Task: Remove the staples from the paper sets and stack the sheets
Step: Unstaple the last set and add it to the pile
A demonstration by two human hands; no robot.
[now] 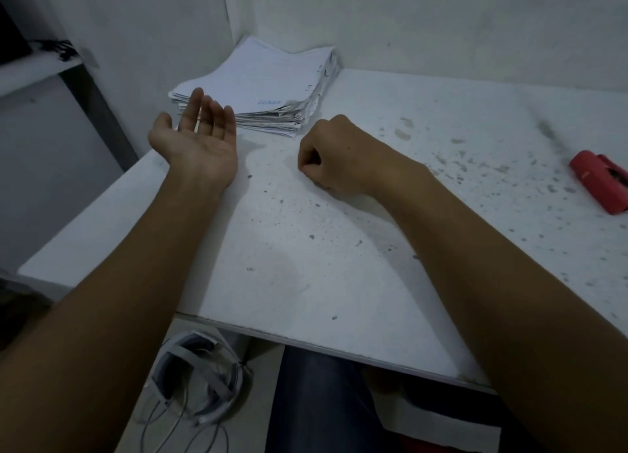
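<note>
While both forearms reach over the white table (339, 248), the left hand (200, 136) is turned palm up with its fingers straight and spread a little, holding nothing, just in front of the near left corner of the paper stack (261, 89). That stack of stapled sets lies at the far left of the table, against the wall corner, its edges ragged and some blue writing on the top sheet. The right hand (336, 157) rests on the table just beside the stack's near right corner, knuckles up, fingers curled in tight with thumb against forefinger; whether it pinches anything small I cannot tell. 1 red staple remover (599, 180) lies well apart at the right edge
</note>
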